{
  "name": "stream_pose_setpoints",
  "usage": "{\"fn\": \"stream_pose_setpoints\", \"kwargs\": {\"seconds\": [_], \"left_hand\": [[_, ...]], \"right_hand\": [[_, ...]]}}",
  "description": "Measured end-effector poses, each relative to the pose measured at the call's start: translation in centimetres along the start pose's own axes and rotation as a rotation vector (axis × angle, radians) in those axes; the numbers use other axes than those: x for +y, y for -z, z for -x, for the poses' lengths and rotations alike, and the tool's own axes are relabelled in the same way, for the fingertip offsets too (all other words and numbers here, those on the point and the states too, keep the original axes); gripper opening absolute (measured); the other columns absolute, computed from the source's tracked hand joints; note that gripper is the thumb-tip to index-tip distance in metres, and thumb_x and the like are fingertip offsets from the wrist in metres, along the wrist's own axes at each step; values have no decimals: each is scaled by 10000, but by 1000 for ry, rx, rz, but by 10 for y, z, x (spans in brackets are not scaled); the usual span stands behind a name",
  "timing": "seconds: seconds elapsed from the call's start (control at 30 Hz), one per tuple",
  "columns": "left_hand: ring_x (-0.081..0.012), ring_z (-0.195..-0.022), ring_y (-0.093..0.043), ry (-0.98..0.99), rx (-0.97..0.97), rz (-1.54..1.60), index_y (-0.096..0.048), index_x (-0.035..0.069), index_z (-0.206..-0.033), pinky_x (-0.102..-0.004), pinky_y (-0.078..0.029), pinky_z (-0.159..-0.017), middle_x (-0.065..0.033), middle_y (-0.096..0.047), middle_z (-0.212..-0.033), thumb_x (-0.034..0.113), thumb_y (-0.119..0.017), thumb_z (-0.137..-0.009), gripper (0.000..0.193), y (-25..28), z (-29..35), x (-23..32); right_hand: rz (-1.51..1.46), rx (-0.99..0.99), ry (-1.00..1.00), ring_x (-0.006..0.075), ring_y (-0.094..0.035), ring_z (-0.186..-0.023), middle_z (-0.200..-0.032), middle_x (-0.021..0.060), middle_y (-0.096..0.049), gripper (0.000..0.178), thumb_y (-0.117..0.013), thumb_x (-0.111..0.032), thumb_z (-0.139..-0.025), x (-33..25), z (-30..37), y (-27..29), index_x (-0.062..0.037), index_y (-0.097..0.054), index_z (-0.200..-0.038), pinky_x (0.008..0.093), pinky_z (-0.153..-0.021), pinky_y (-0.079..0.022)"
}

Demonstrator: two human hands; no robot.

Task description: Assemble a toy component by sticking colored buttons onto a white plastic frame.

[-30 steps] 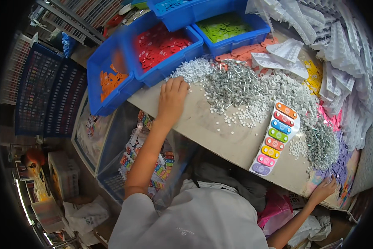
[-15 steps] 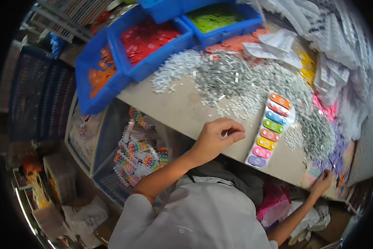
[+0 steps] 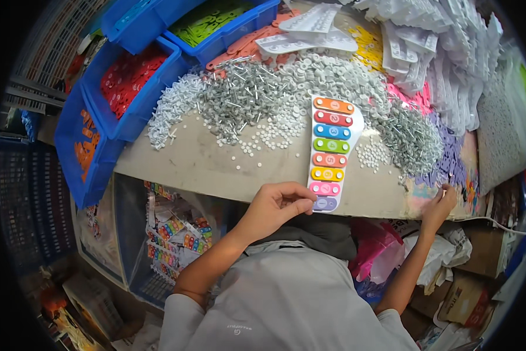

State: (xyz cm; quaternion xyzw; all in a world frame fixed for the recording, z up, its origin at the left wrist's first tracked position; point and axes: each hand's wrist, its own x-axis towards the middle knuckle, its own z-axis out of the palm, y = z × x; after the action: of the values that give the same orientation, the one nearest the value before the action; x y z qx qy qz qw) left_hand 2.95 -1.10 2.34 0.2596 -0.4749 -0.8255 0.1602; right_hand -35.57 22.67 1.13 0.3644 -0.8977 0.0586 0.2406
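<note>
A toy xylophone (image 3: 331, 153) lies on the table, a white plastic base with a column of coloured bars from orange at the far end to purple at the near end. At its near end, my left hand (image 3: 279, 207) is closed, thumb and forefinger brought together against the left edge by the purple bar. Whatever its fingertips pinch is too small to name. By the right front edge of the table, my right hand (image 3: 440, 206) has its fingers pressed together just in front of a heap of purple bars (image 3: 448, 153); anything between them is hidden.
Metal pins (image 3: 239, 96), white washers (image 3: 339, 73) and small white caps (image 3: 274, 131) lie heaped across the table. Blue bins (image 3: 125, 126) of coloured bars stand at left. White bases (image 3: 450, 76) pile up at far right. A crate of finished xylophones (image 3: 175, 237) sits below left.
My head view has turned, so the table appears shifted left. My left hand has come from beside the xylophone to its near end. My right hand stays near the purple bars.
</note>
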Motion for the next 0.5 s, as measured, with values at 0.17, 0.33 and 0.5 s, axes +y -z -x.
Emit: {"fn": "stream_pose_setpoints", "kwargs": {"seconds": [0.17,0.33,0.5], "left_hand": [[-119,-860,-672,40,15,-36,-688,-58,-1066,-241,-541,-783,-63,-701,-952,23,-661,-949,145,-4,1,-6],[-95,-808,-648,51,41,-111,-690,-47,-1052,-220,-524,-736,-47,-692,-922,30,-671,-941,137,-6,0,-6],[-35,-698,-572,82,106,-196,-672,-9,-966,-187,-438,-619,13,-641,-800,57,-687,-936,74,-16,-2,1]], "right_hand": [[-912,-81,-271,149,-615,-848,-935,51,-637,74,-584,-79,-998,-99,18,45,-21,-580,-1045,259,-781,-477],[-1454,-770,-362,92,-625,-799,-865,20,-651,38,-622,-20,-948,-182,36,98,-11,-616,-984,231,-735,-490],[-1541,-961,-387,112,-657,-833,-903,50,-686,103,-658,-14,-941,-201,46,90,39,-656,-1029,241,-773,-522]]}}
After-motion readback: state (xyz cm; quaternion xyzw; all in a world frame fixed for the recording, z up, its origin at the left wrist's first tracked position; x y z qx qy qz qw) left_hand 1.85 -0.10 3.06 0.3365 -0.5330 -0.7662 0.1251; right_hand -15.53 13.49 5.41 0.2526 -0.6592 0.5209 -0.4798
